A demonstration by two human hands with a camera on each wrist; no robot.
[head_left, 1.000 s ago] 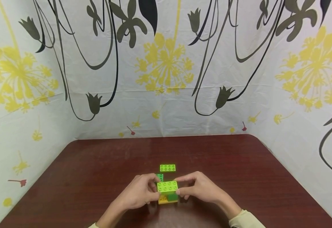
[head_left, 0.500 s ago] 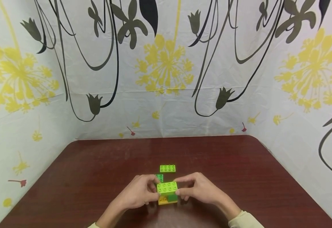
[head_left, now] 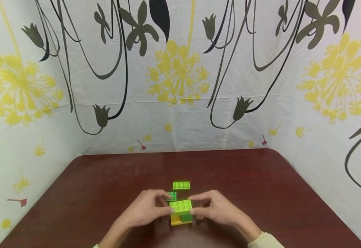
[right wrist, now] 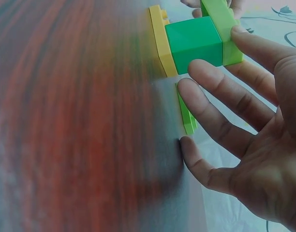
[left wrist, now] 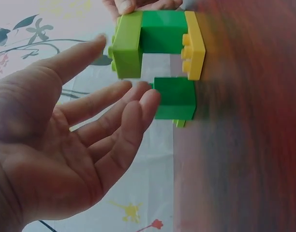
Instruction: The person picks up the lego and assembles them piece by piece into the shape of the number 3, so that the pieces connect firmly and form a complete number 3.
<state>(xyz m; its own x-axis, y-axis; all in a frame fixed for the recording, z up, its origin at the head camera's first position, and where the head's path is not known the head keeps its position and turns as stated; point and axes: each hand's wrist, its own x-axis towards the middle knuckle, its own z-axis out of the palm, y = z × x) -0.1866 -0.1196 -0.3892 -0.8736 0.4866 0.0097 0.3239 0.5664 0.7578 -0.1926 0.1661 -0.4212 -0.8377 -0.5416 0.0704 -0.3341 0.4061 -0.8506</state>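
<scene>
A small stack of toy building bricks stands between the hands in the head view: a yellow brick (head_left: 180, 223) at the bottom, a green brick (head_left: 186, 217) on its right half, and a lime green brick (head_left: 181, 206) across the top. My right hand (head_left: 219, 210) pinches the right end of the lime brick, thumb in front and index finger behind. Loosely spread, the fingers of my left hand (left wrist: 85, 125) hold nothing; in the left wrist view its thumb tip is just short of the lime brick's left end. Beneath that end, the yellow brick's studs show in a gap.
Behind the stack, a second green brick (head_left: 172, 196) lies on the dark reddish-brown table (head_left: 121, 179), partly covered by the left fingers. Farther back lies another lime green brick (head_left: 181, 185). A white sheet with a flower print (head_left: 180, 127) hangs around the table's far side and sides.
The left fingers have drawn slightly away from the lime brick's left end. The right hand stays at its end, and the stack keeps its shape. The head view has shifted slightly.
</scene>
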